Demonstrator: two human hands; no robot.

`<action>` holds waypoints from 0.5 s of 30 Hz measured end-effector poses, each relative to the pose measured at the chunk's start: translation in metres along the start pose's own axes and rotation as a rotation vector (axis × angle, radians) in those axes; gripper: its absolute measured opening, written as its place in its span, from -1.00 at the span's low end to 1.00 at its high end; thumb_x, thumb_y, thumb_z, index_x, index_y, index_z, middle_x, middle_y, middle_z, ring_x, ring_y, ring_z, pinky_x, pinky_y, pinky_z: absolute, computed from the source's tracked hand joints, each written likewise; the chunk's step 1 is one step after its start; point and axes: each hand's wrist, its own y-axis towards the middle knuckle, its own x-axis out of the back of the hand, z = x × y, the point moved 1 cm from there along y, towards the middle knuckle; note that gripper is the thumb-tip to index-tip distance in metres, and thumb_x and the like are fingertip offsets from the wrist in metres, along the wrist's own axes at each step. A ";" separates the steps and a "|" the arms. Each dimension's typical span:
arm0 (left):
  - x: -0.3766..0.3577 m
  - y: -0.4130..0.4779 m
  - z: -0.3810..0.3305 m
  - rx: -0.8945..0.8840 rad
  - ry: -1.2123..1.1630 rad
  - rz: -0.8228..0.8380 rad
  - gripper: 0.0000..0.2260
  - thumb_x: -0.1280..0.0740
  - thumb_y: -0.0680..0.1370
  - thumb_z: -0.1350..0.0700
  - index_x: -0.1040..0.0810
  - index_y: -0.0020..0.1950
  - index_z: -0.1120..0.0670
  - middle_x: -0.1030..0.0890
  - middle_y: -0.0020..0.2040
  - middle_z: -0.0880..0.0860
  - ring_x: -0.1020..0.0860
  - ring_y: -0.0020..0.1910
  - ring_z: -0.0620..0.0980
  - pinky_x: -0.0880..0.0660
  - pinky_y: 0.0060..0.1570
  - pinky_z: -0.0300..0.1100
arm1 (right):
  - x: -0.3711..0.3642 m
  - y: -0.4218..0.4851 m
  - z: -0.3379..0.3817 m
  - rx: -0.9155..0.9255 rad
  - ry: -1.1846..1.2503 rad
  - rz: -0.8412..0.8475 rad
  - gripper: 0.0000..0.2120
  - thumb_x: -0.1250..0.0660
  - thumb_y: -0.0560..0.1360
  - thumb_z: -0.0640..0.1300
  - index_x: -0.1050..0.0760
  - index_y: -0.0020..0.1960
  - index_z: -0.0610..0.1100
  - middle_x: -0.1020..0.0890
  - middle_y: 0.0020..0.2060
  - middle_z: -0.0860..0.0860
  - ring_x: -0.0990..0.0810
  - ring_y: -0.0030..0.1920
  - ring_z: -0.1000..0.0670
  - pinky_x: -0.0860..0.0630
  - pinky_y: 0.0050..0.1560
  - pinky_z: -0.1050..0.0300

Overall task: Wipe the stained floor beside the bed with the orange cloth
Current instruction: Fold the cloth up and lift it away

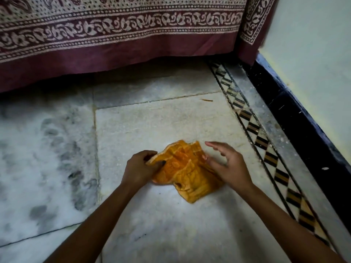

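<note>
The left hand (141,166) pinches the left edge of the crumpled orange cloth with a printed pattern (182,171), fingers curled round a raised fold. The right hand (226,164) lies at the cloth's right side with its fingers straight and spread, gripping nothing. Whether its palm presses the fabric cannot be told.

The cloth sits bunched on the white marble floor tile (161,126), between the two hands and well apart from the bed.

Judging by this, the cloth is being gathered or refolded rather than swept. The dark grey smudges (57,158) on the neighbouring tile to the left are plainly still there, so most of the wiping seems left to do. A small orange scrap (207,100) also lies nearer the bed.

Beyond hang the maroon and cream block-printed bedsheet (114,35), the black and tan diamond inlay strip (266,149), the black skirting (303,130) and the pale wall (313,54).

No brand, label or writing can be read anywhere.
</note>
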 end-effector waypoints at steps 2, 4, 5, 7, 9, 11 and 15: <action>0.006 0.002 -0.007 0.025 -0.040 0.079 -0.75 -0.51 0.33 0.00 -0.63 -0.05 0.03 -0.64 -0.11 -0.01 -0.58 -0.09 -0.03 -0.47 -0.15 -0.22 | -0.001 0.013 0.008 -0.006 -0.053 0.019 -0.60 -0.46 0.40 -0.06 -0.51 0.22 0.03 -0.53 0.12 0.15 -0.48 0.22 0.09 -0.39 0.20 0.29; 0.010 0.000 -0.017 0.006 -0.054 0.126 -0.81 -0.48 0.26 -0.02 -0.59 -0.18 -0.05 -0.61 -0.19 -0.07 -0.57 -0.16 -0.05 -0.47 -0.22 -0.22 | -0.006 0.025 0.017 -0.015 -0.111 0.173 -0.46 -0.48 0.36 -0.02 -0.43 0.31 0.03 -0.48 0.23 0.10 -0.41 0.30 0.06 -0.31 0.28 0.26; 0.011 -0.003 -0.023 -0.014 -0.075 0.142 -0.84 -0.42 0.25 -0.01 -0.56 -0.20 -0.07 -0.59 -0.19 -0.07 -0.56 -0.18 -0.05 -0.46 -0.23 -0.22 | -0.009 0.029 0.021 -0.036 -0.137 0.244 -0.36 -0.49 0.34 0.02 -0.37 0.37 0.01 -0.44 0.30 0.06 -0.36 0.35 0.04 -0.26 0.30 0.26; 0.011 -0.008 -0.032 -0.052 -0.153 0.183 -0.90 -0.40 0.35 0.08 -0.52 -0.19 -0.04 -0.57 -0.19 -0.04 -0.53 -0.20 -0.04 -0.42 -0.25 -0.21 | -0.013 0.032 0.022 -0.182 -0.171 0.337 -0.17 -0.49 0.30 0.13 -0.20 0.47 0.00 -0.32 0.42 -0.01 -0.29 0.40 -0.01 -0.23 0.31 0.21; 0.012 -0.012 -0.040 -0.057 -0.224 0.184 -0.91 -0.38 0.47 0.16 -0.51 -0.15 -0.01 -0.56 -0.23 0.00 -0.50 -0.24 -0.04 -0.41 -0.31 -0.23 | -0.014 0.026 0.018 -0.371 -0.283 0.380 -0.01 -0.47 0.25 0.26 -0.07 0.51 -0.02 -0.23 0.46 -0.07 -0.26 0.42 -0.11 -0.26 0.35 0.02; 0.014 -0.011 -0.041 -0.006 -0.363 0.124 -0.92 -0.39 0.48 0.13 -0.53 -0.09 -0.01 -0.60 -0.18 0.03 -0.54 -0.21 -0.03 -0.46 -0.34 -0.26 | -0.014 0.015 0.015 -0.494 -0.386 0.371 0.01 -0.48 0.21 0.28 -0.12 0.48 -0.09 -0.30 0.40 -0.13 -0.35 0.36 -0.15 -0.35 0.29 -0.03; -0.002 -0.019 -0.021 0.222 -0.541 -0.122 -0.66 -0.42 0.45 0.02 -0.49 0.19 -0.01 -0.57 0.15 0.11 -0.56 0.06 0.05 -0.53 -0.07 -0.09 | -0.019 -0.002 0.018 -0.504 -0.220 0.280 -0.48 -0.53 0.24 0.18 -0.54 0.06 -0.10 -0.62 -0.07 -0.01 -0.59 -0.01 -0.05 -0.47 -0.09 0.12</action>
